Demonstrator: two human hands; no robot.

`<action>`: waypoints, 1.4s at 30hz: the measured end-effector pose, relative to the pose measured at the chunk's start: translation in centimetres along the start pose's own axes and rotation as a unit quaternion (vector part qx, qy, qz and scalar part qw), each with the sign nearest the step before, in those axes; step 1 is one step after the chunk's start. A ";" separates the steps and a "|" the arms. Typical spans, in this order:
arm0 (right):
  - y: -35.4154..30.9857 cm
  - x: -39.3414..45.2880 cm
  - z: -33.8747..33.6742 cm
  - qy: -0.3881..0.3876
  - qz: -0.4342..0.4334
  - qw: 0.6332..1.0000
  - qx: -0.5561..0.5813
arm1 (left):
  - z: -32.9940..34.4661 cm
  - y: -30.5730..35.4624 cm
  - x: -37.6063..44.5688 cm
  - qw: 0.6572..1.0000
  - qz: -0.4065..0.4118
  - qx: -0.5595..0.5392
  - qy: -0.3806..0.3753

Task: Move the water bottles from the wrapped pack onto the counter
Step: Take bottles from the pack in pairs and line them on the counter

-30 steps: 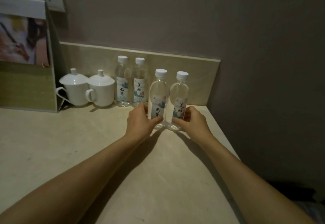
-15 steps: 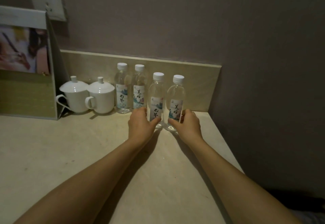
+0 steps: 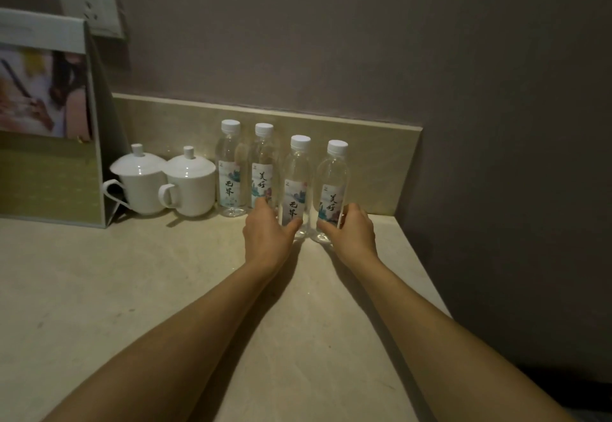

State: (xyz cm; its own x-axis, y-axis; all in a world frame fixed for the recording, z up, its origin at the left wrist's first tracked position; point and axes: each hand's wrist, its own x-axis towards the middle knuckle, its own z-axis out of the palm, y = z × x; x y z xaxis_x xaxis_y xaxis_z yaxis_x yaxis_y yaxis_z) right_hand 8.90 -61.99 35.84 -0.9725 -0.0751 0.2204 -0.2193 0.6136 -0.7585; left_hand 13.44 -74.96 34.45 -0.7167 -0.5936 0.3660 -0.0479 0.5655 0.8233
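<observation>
Bottles of water stand upright on the beige counter [image 3: 132,289], two of them inside the person's fingers. The left hand [image 3: 269,234] curls round the lower part of the third bottle [image 3: 297,186], thumb across the front of its label and the other fingers round its far left side. The right hand [image 3: 351,232] wraps the base of the fourth bottle [image 3: 332,189] the same way, thumb in front, fingertips showing at the bottle's right edge. These two held bottles stand just beside each other between the two hands; whether they touch I cannot tell.

Just past the left hand's fingertips, nearer the wall, stands the second bottle [image 3: 263,163], partly hidden by those fingers, and the first bottle [image 3: 229,169] is just beside it, further left. Further left again sit two white lidded cups [image 3: 165,183], handles toward the camera, then a standing display card [image 3: 46,116]. Behind everything runs a low tiled backsplash [image 3: 374,156], with a wall socket [image 3: 87,0] above the card.
</observation>
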 end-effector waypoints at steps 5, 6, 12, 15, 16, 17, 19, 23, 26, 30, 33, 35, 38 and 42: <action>0.4 0.5 0.3 -0.001 -0.002 1.000 -0.001 | -0.4 -0.9 0.4 0.995 0.035 0.085 -0.035; 0.4 0.6 0.3 0.000 0.000 1.000 -0.004 | -0.5 -0.8 0.6 0.991 0.038 0.117 -0.052; 0.0 1.6 0.8 0.009 -0.008 0.999 -0.036 | -0.3 -0.1 1.9 0.956 0.093 0.261 -0.097; -0.1 2.2 1.1 0.009 -0.011 0.999 -0.046 | -0.4 0.2 2.7 0.939 0.107 0.303 -0.123; -0.1 2.5 1.2 0.009 -0.014 0.998 -0.053 | -0.3 0.3 2.9 0.934 0.110 0.316 -0.125; -0.1 2.7 1.2 0.008 -0.016 0.998 -0.059 | -0.3 0.3 3.1 0.929 0.114 0.329 -0.125; -0.2 3.2 1.4 0.004 -0.016 0.998 -0.064 | -0.2 0.4 3.4 0.919 0.124 0.353 -0.126; -0.4 3.9 1.8 0.002 -0.011 0.998 -0.066 | 0.2 0.4 4.0 0.911 0.128 0.372 -0.125; -0.4 4.3 2.0 0.004 -0.012 0.998 -0.065 | 0.6 0.4 4.4 0.908 0.123 0.383 -0.118; -0.4 4.8 2.1 0.005 -0.013 0.998 -0.066 | 1.1 0.5 4.7 0.897 0.129 0.411 -0.094; -0.3 5.0 2.2 0.007 -0.013 0.998 -0.060 | 1.4 0.6 4.8 0.895 0.123 0.420 -0.091; -0.3 5.1 2.4 0.009 -0.013 0.998 -0.055 | 1.7 0.7 4.9 0.892 0.124 0.426 -0.089; -0.3 5.3 2.4 0.012 -0.013 0.999 -0.050 | 2.1 0.8 5.0 0.884 0.129 0.440 -0.087; -0.1 5.3 2.5 0.016 -0.019 0.998 -0.052 | 2.4 0.7 5.2 0.883 0.127 0.441 -0.097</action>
State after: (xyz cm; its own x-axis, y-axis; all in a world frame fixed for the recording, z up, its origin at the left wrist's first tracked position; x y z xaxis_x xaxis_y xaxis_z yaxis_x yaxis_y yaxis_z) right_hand 3.55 -64.42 35.54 -0.9603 -0.0752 0.2687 -0.2446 0.6900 -0.6813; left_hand 8.04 -76.27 35.92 -0.8839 -0.3229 0.3382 -0.3303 0.9431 0.0370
